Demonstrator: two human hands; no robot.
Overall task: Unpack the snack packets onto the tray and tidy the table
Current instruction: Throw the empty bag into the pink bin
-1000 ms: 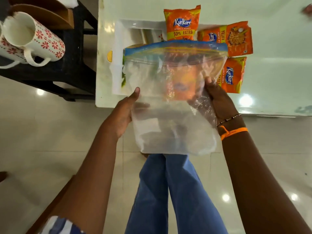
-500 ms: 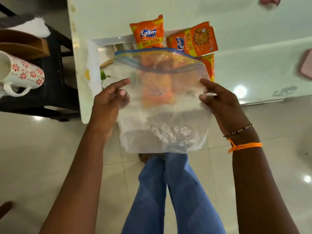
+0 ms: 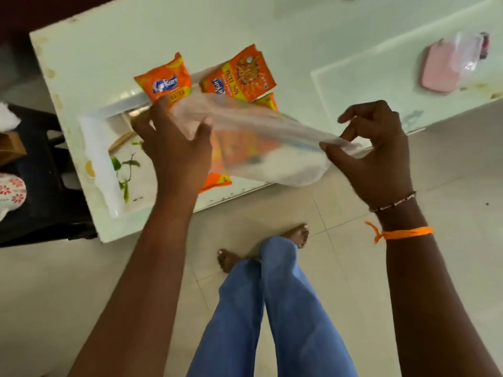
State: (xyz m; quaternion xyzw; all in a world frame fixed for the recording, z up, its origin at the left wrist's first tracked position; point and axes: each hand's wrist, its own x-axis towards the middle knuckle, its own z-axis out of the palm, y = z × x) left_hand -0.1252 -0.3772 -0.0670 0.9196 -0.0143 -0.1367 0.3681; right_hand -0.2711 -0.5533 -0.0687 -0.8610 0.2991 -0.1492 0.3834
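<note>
I hold a clear zip bag (image 3: pixel 261 140) stretched almost flat over the table's near edge. My left hand (image 3: pixel 174 148) grips its left end and my right hand (image 3: pixel 373 153) pinches its right end. Orange snack packets lie under and behind it on the white tray (image 3: pixel 100 159): one at the back left (image 3: pixel 163 78), one at the back right (image 3: pixel 242 74), and more showing through the plastic (image 3: pixel 239 142). An orange corner (image 3: pixel 216 180) sticks out below my left hand.
The white table (image 3: pixel 245 28) runs off to the right, where a pink pouch (image 3: pixel 438 69) and a crumpled clear bag (image 3: pixel 468 54) lie. A black stool (image 3: pixel 40 170) with a red-flowered mug (image 3: pixel 12 187) stands at the left. My legs and bare feet are below.
The bag was hanging upright in front of me; now it is turned almost flat and lowered over the tray, with my hands spread wider apart. The view has tilted and shifted right.
</note>
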